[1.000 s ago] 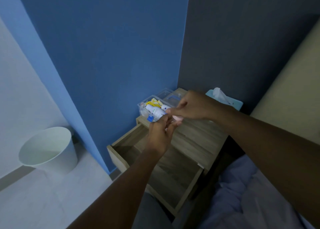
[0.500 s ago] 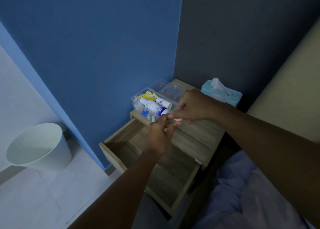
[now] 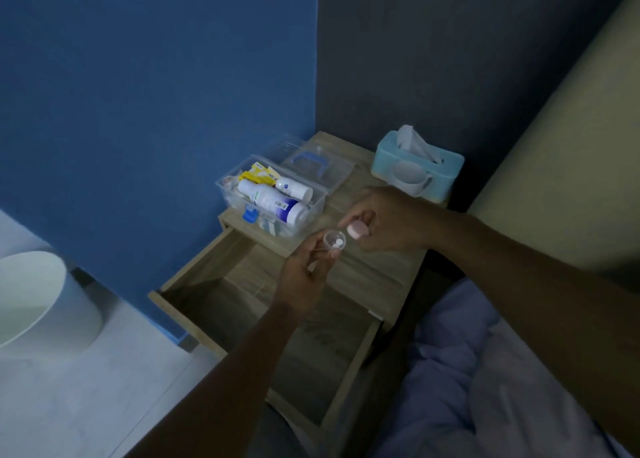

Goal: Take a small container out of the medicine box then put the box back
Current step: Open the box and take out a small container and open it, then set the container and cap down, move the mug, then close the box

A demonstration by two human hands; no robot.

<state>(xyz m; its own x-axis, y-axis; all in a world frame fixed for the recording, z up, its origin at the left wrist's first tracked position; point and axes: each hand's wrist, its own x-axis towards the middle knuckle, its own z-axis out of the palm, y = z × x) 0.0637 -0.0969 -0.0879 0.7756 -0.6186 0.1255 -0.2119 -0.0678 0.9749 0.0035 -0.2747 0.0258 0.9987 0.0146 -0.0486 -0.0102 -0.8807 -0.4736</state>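
The clear plastic medicine box (image 3: 313,204) stands open on the left edge of the wooden bedside table (image 3: 381,274), holding white bottles, a yellow packet and a blue clip. Its clear lid (image 3: 311,164) with a blue handle lies just behind it. My left hand (image 3: 304,277) holds a small clear container (image 3: 334,241) with white pills visible inside, above the table's front. My right hand (image 3: 384,220) pinches the container's pink cap (image 3: 357,230), a little to the right of the container and apart from it.
The table's drawer (image 3: 270,322) is pulled out below my hands. A light-blue tissue box (image 3: 417,163) with a white cup (image 3: 410,180) in front stands at the table's back right. A white bin (image 3: 38,305) sits on the floor at left; bedding (image 3: 485,371) lies at right.
My hands were together at the container; now they have parted, the pink cap is off in my right hand and the container is uncapped in my left. The camera has tilted down.
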